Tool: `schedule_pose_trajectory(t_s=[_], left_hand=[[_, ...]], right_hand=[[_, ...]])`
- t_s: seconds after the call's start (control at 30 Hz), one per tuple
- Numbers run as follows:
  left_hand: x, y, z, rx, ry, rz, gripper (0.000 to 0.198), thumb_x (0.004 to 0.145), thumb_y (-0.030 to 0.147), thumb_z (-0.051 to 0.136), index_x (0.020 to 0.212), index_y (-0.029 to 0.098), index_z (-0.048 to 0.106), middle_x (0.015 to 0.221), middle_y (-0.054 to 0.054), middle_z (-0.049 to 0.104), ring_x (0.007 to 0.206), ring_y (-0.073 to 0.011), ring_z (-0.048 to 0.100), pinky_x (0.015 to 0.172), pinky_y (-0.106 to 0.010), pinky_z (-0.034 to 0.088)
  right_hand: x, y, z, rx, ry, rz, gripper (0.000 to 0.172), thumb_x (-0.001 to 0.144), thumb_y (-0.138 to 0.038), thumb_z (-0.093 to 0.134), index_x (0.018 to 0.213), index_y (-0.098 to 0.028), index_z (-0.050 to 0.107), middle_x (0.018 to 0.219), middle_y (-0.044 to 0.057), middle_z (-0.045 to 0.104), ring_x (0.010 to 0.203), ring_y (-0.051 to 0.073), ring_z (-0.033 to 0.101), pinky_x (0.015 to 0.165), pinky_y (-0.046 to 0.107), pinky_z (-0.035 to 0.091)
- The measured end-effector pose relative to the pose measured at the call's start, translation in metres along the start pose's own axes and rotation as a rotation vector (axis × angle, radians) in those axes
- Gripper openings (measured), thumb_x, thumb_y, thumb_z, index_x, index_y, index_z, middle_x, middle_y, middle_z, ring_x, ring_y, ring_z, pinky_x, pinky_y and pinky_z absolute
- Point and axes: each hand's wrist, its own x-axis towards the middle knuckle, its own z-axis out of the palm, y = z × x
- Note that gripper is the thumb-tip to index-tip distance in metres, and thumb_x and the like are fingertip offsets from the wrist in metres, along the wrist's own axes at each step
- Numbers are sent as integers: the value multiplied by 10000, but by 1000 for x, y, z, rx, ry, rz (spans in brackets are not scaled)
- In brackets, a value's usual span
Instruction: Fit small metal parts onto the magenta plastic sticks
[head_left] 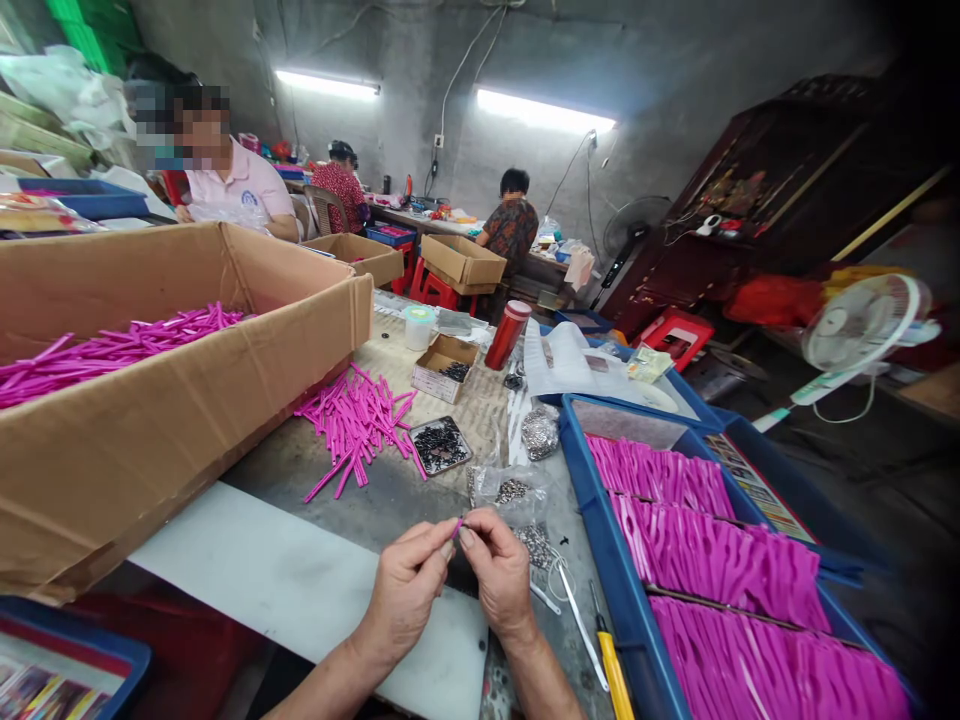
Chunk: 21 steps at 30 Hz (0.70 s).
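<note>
Fingertips of the left hand (409,590) and right hand (501,572) are pinched shut on one small pink plastic stick (458,524), held just above the grey worktable (390,495), near the clear bags of tiny metal parts (517,492). So little of the stick shows between them that the hold looks slight; a slip could drop it among the loose metal bits (535,545) or off the near table edge.

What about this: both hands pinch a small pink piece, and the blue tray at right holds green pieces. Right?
No: head view shows the left hand and right hand pinching a small pink piece, but the blue tray holds pink pieces, not green.
</note>
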Motion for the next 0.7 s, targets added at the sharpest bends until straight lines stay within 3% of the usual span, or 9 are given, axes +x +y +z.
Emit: schedule_pose_trajectory(t_s=[0.17, 0.47, 0.7], left_hand=[[-1, 0, -1, 11, 5, 2, 239, 703, 195, 527, 888, 141, 668, 573, 24, 389, 415, -53, 366, 365, -175, 332], [0, 2, -1, 12, 16, 5, 247, 694, 207, 530, 888, 141, 670, 568, 24, 394, 400, -48, 358, 349, -167, 323], [-2, 0, -1, 25, -3, 20, 252, 712, 198, 516, 913, 149, 660, 578, 23, 393, 419, -54, 360, 370, -172, 334]], right_hand=[[-3, 0, 2, 34, -43, 69, 163, 770, -270, 462, 662, -168, 530, 587, -23, 455, 565, 116, 428, 540, 225, 361], [0, -4, 4, 55, -9, 87, 106, 731, -269, 517, 689, -172, 524, 622, -19, 472, 582, 118, 449, 551, 223, 376], [-3, -5, 5, 61, -27, 139, 190, 761, -333, 472, 670, -171, 509, 583, -26, 436, 544, 110, 402, 519, 222, 350]])
